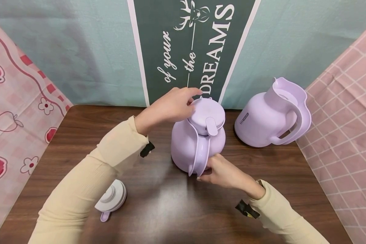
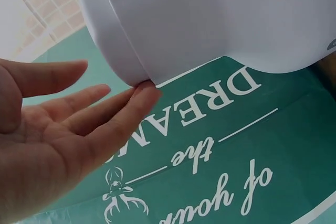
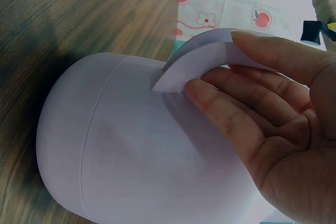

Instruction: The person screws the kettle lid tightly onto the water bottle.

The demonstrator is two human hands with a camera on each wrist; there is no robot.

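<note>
In the head view a lilac thermos jug (image 1: 183, 145) stands upright on the table, its handle towards me. A round lilac lid (image 1: 206, 110) with a small lever sits on its mouth. My left hand (image 1: 172, 106) is at the lid's left side; in the left wrist view its fingers (image 2: 142, 98) are nearly straight and touch the rim, with the thumb apart. Low on the jug, my right hand (image 1: 224, 171) grips the handle (image 3: 202, 59), thumb on the outside and fingers passing behind it. The jug's far side is hidden.
A second lilac jug (image 1: 256, 118) without a lid stands at the back right. On the table's left lies another lid (image 1: 114, 196), white inner side up, partly hidden by my left sleeve. A green printed cloth (image 1: 158, 47) hangs behind; pink patterned cloths flank both sides.
</note>
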